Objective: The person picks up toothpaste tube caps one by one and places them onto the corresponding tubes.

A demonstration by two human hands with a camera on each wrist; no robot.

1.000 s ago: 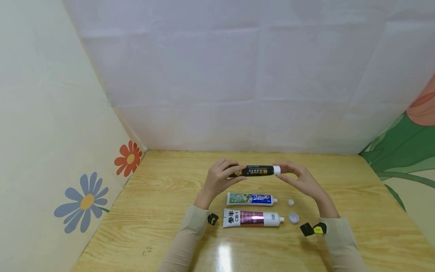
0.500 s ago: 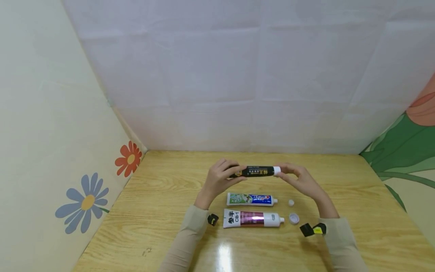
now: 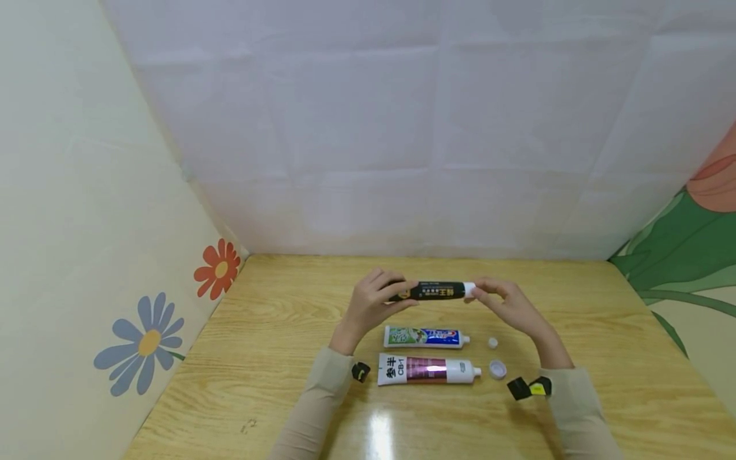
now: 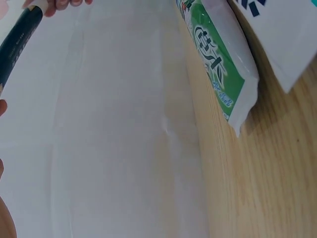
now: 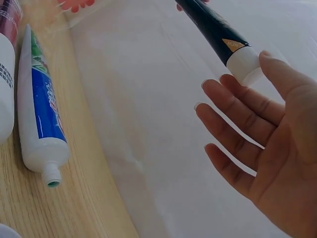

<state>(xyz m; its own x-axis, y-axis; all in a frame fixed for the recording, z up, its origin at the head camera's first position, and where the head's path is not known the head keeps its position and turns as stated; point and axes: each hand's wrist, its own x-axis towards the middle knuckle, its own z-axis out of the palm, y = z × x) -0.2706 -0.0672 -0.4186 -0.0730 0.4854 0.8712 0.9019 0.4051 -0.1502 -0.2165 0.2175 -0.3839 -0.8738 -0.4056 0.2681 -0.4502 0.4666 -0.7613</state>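
Observation:
In the head view my left hand [image 3: 370,306] grips the crimped end of a black toothpaste tube [image 3: 439,291], held level above the table. My right hand [image 3: 512,310] pinches the tube's white cap [image 5: 245,65] between thumb and index finger. Its other fingers are spread loosely in the right wrist view. Below lie two uncapped tubes side by side: a green and blue toothpaste tube [image 3: 424,337] and a larger white and pink toothpaste tube [image 3: 427,369]. Their nozzles point right. Only fingertips of the left hand show in the left wrist view.
To the right of the nozzles lie a small white cap [image 3: 492,343] and a larger white cap [image 3: 497,369] on the wooden table [image 3: 276,319]. A white wall sheet [image 3: 356,128] rises at the table's back. Flower-printed panels stand at both sides.
The right thumb has moved up across the white cap, while its fingers shift round the far side. The left hand and the black toothpaste tube stay nearly still.

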